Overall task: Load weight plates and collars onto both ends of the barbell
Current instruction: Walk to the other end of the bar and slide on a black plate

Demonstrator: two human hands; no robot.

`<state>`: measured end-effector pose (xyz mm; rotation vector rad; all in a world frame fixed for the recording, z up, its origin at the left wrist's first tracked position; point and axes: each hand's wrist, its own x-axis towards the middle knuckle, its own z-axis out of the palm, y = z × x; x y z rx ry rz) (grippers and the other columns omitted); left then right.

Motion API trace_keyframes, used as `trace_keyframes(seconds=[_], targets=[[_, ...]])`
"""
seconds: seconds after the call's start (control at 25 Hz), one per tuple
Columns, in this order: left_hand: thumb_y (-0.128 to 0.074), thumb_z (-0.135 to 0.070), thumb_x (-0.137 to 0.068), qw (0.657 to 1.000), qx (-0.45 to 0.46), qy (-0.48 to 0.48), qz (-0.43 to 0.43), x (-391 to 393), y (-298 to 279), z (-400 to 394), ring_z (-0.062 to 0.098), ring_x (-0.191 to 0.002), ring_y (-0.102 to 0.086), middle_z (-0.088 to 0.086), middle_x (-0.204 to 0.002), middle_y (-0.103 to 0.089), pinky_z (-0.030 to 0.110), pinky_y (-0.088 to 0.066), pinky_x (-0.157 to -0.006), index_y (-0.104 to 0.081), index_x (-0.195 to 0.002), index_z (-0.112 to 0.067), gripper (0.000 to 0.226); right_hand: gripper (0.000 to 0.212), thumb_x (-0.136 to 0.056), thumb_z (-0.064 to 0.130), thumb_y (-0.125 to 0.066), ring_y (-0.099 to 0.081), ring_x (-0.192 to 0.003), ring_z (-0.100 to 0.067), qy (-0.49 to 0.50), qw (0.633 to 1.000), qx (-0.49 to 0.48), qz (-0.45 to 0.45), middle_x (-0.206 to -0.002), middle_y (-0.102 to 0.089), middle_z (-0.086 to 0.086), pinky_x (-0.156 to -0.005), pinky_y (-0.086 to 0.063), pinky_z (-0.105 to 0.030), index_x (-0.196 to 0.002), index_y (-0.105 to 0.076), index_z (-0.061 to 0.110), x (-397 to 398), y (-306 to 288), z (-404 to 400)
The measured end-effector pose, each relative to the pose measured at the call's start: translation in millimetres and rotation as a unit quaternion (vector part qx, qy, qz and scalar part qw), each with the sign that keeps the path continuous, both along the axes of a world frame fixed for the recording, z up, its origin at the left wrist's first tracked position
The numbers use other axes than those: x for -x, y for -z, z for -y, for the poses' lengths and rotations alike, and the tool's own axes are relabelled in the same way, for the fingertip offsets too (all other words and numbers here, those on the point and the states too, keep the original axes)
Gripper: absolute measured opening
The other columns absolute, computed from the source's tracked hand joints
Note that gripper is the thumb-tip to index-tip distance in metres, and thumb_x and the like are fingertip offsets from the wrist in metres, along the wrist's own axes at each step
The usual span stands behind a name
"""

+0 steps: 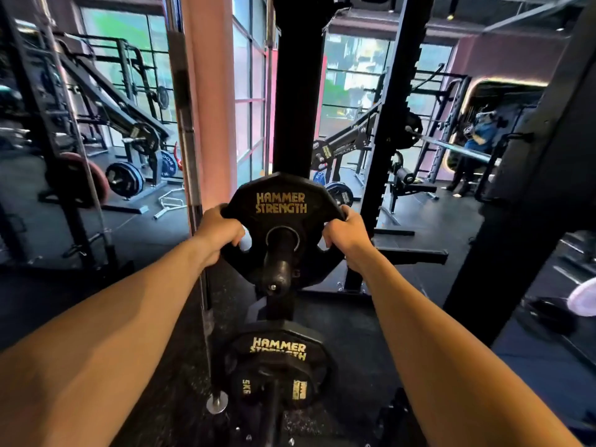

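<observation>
A black weight plate (pixel 281 195) marked HAMMER STRENGTH hangs on a thick black peg (pixel 278 256) that points toward me from the rack upright. My left hand (pixel 221 232) grips the plate's left edge through a grip slot. My right hand (pixel 346 235) grips its right edge the same way. Below it, a second peg holds smaller black plates (pixel 278 366), the front one marked 5KG. A chrome barbell (pixel 185 124) stands upright just left of the rack, its end collar (pixel 216 404) resting on the floor.
The black rack upright (pixel 295 85) rises behind the plate, and another black post (pixel 392 117) stands to its right. Other racks, benches and loaded bars fill the left and right background. A person (pixel 477 146) stands far right. Dark rubber floor (pixel 145 230) surrounds the rack.
</observation>
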<state>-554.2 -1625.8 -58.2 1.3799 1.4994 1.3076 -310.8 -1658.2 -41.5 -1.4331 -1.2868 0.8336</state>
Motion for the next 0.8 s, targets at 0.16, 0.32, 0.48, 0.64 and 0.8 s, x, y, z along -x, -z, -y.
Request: trace_keyframes(seconds=[0.16,0.32,0.48,0.64,0.8], targets=[[-0.047,0.001,-0.029,0.999,0.005,-0.043,0.026,-1,7,19,0.009,-0.032,-0.049,-0.002,-0.037,-0.053,0.014,-0.035,-0.035,-0.062,-0.044,-0.015,0.026,0.033,-0.047,-0.004,-0.051,-0.049,-0.058,-0.022,-0.019,1.000,0.001,-0.010,-0.066,-0.055,-0.011,-0.046,-0.043,-0.029,-0.077,-0.055,0.010,0,3,13],[-0.049,-0.002,-0.028,0.994,0.009,-0.046,0.096,3,24,38,0.030,-0.055,-0.051,0.020,-0.066,-0.057,0.026,-0.040,-0.052,-0.060,-0.064,0.005,0.038,0.017,-0.048,-0.003,-0.058,-0.045,-0.043,-0.019,-0.054,0.997,-0.005,-0.054,-0.048,-0.052,-0.005,-0.046,-0.038,-0.029,-0.054,-0.057,0.013,-1,17,28],[-0.050,-0.005,-0.035,0.986,0.014,-0.014,0.165,2,24,69,0.023,-0.046,-0.045,0.011,-0.048,-0.052,0.028,-0.037,-0.051,-0.054,-0.052,0.001,0.018,0.015,-0.044,0.000,-0.060,-0.048,-0.042,-0.021,-0.085,0.992,0.001,-0.094,-0.052,-0.055,-0.013,-0.049,-0.040,-0.030,-0.043,-0.059,0.015,-1,24,40],[-0.055,-0.014,-0.060,0.974,-0.020,0.055,0.217,9,18,92,0.017,-0.043,-0.043,0.003,-0.045,-0.044,0.029,-0.041,-0.054,-0.050,-0.048,-0.013,0.014,0.015,-0.044,0.001,-0.061,-0.050,-0.042,-0.020,-0.086,0.992,0.006,-0.096,-0.049,-0.055,-0.010,-0.050,-0.042,-0.030,-0.040,-0.060,0.015,0,24,59],[-0.074,-0.067,-0.066,0.973,0.001,0.072,0.219,14,23,101,0.015,-0.040,-0.039,0.000,-0.045,-0.041,0.025,-0.040,-0.046,-0.046,-0.057,-0.019,0.056,0.012,-0.047,0.001,-0.060,-0.044,-0.039,-0.018,-0.055,0.996,-0.001,-0.076,-0.047,-0.054,-0.009,-0.048,-0.039,-0.029,-0.045,-0.058,0.013,5,22,79]])
